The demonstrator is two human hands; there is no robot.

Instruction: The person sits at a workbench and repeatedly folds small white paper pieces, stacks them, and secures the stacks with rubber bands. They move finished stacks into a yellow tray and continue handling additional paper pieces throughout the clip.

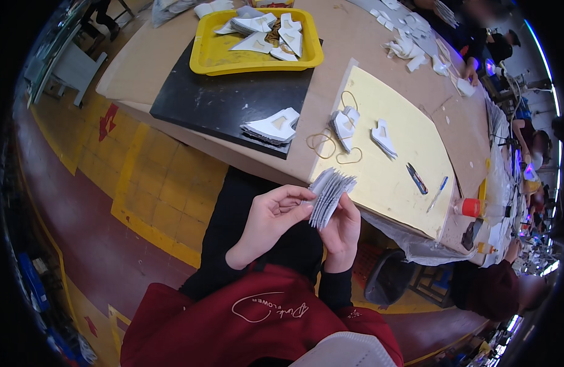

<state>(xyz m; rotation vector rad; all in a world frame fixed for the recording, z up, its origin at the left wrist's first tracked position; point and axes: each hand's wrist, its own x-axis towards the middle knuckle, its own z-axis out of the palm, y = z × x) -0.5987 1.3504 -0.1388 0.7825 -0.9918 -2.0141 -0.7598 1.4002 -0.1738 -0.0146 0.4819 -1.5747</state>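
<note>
Your single view comes from the head camera, looking steeply down over your chest and lap, with your hands (306,220) close below centre and the table (355,55) running away toward the upper right. The fisheye lens bends the table edge and the floor (159,183) toward a dark round rim. No second view is there to share any part of the scene.

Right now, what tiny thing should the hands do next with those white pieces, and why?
Probably square up the fanned stack of white pieces: its edges splay between the left hand and right hand. Loose rubber bands on the yellow mat lie beside already bundled stacks.
</note>
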